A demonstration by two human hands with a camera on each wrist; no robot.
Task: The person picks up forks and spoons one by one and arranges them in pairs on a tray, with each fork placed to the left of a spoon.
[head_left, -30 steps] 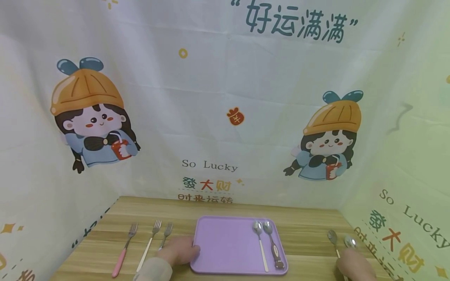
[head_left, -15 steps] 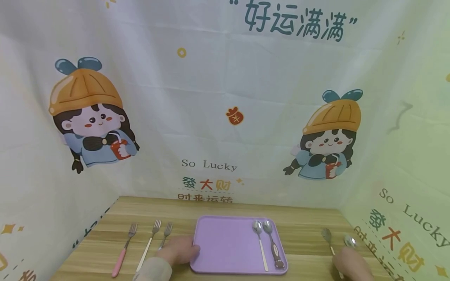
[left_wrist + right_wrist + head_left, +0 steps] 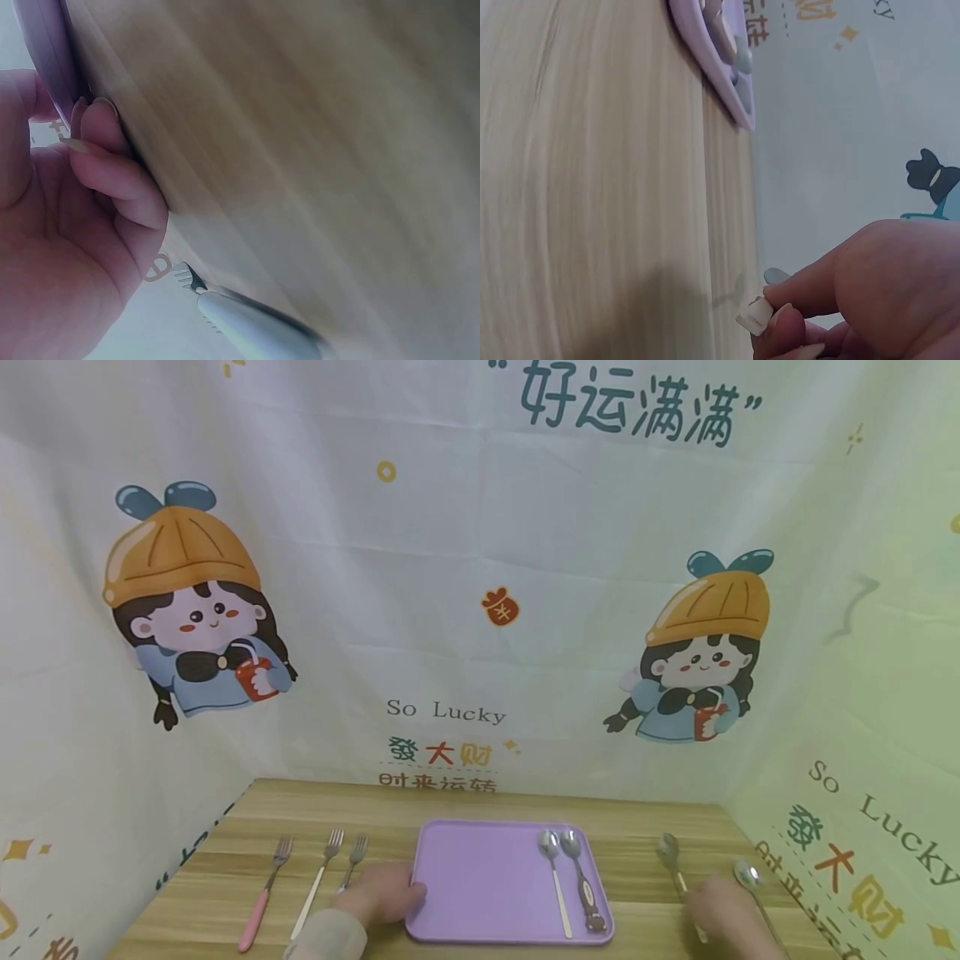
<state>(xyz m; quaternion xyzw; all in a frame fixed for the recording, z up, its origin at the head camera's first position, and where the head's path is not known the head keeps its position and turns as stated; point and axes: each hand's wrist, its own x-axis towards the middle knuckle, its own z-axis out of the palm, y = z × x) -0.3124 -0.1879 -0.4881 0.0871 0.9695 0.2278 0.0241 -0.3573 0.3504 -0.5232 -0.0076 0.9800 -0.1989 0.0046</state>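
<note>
My left hand (image 3: 381,893) pinches the left rim of a purple tray (image 3: 480,881); in the left wrist view its thumb and curled fingers meet at the tray's edge (image 3: 49,52). Two spoons lie on the tray's right side, one with a pale handle (image 3: 558,893), the other with a brown bear-shaped handle (image 3: 587,893). To the right of the tray, my right hand (image 3: 726,914) holds a spoon (image 3: 667,848) by its handle, bowl pointing away. Thumb and fingers pinch the pale handle end (image 3: 754,316) in the right wrist view, above the wooden table.
Left of the tray lie a pink-handled fork (image 3: 258,910), a pale-handled fork (image 3: 315,893) and a third fork (image 3: 358,852), partly behind my left hand. Another spoon (image 3: 748,875) lies at the far right. Printed cloth (image 3: 337,610) walls in the wooden table (image 3: 637,827).
My right hand has moved left with its spoon, towards the tray, uncovering more of the spoon at the far right. The left hand and tray stay where they were.
</note>
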